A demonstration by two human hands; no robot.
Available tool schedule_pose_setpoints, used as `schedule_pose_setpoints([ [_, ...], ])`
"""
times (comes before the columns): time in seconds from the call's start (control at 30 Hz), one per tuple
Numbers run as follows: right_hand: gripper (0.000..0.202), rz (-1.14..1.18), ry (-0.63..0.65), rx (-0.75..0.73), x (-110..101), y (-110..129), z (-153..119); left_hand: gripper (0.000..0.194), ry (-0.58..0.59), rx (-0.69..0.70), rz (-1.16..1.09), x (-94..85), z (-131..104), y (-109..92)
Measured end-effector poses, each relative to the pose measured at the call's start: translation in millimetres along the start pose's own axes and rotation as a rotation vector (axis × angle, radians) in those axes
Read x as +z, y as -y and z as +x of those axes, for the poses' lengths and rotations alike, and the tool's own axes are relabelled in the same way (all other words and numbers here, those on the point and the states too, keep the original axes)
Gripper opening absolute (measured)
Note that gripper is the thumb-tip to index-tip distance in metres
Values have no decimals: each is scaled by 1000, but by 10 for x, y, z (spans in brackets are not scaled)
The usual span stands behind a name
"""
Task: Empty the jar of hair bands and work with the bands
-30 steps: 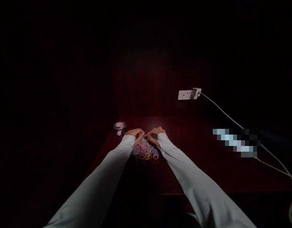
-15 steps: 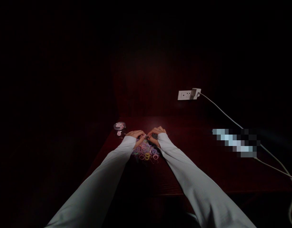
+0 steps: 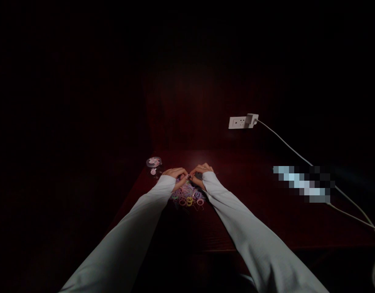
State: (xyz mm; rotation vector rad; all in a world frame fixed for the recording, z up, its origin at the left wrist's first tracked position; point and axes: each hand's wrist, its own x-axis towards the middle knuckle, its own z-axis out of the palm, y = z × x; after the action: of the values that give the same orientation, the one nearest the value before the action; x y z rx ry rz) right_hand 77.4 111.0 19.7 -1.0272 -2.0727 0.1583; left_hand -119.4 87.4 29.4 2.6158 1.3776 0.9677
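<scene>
Dimly lit, dark-red table (image 3: 251,207); clear container (image 3: 154,162) set near far left corner. Elastic bands (image 3: 189,192) heaped between left hand (image 3: 175,172) and right hand (image 3: 202,169); fingers curled, grasp cannot be told.

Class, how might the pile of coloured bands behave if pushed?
The pile of coloured bands would probably deform, being many thin, separate pieces. These may drag one another along, since they overlap. It likely feels light, given their thinness.
</scene>
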Motion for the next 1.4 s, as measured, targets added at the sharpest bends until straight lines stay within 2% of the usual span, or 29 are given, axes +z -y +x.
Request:
schedule_pose_setpoints([
  [0.73, 5, -8, 18, -47, 27, -46, 7, 17, 4, 36, -4, -58, -23, -18],
  [1.4, 4, -17, 38, -47, -22, -8, -3, 21, 22, 47, -26, -2, -8, 98],
])
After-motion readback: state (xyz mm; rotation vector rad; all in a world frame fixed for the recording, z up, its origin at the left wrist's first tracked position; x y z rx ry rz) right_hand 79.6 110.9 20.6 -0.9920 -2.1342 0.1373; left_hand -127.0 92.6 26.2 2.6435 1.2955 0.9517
